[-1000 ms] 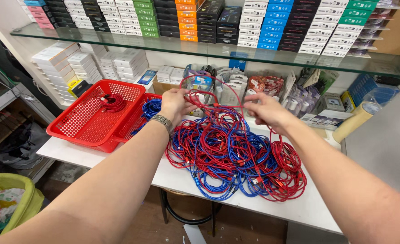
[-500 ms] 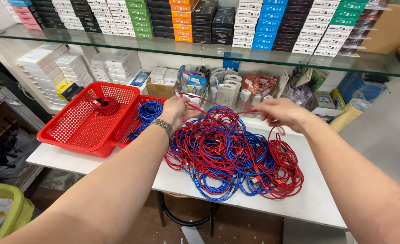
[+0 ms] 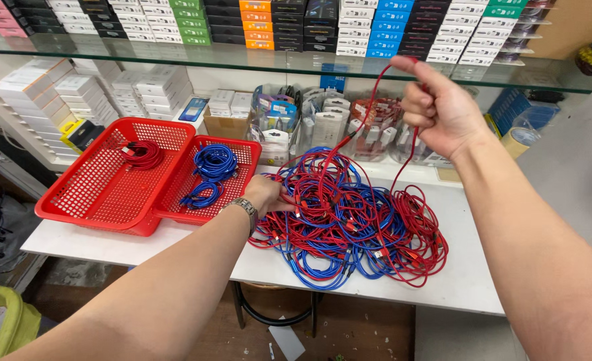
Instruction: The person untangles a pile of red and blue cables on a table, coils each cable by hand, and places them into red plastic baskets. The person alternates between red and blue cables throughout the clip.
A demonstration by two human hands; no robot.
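So the big thing on the white table (image 3: 443, 294) is that tangled heap of red and blue cables (image 3: 349, 220), sitting dead centre. Compared with a second ago, when both hands were down at the heap's top edge, the right hand (image 3: 439, 110) has now shot up to about 1 o'clock, level with the glass shelf (image 3: 175, 57), and it's dragging one red cable (image 3: 356, 127) up out of the mess. Fingers are curled shut around it, index finger pointing up with the cord looped over it, and both strands run taut back down into the pile. Looks to me like that one cable is coming free but isn't clear of the knot yet.

The left hand (image 3: 266, 194) hasn't gone anywhere, pressed on the heap's 9 o'clock edge, fingers buried in the cords so I can't tell if they're pinching anything.

Over at 9 o'clock, the larger red basket (image 3: 75, 194) holds a coiled red cable (image 3: 142, 154), and the smaller red basket (image 3: 242, 174) touching it has blue coils (image 3: 212, 164).
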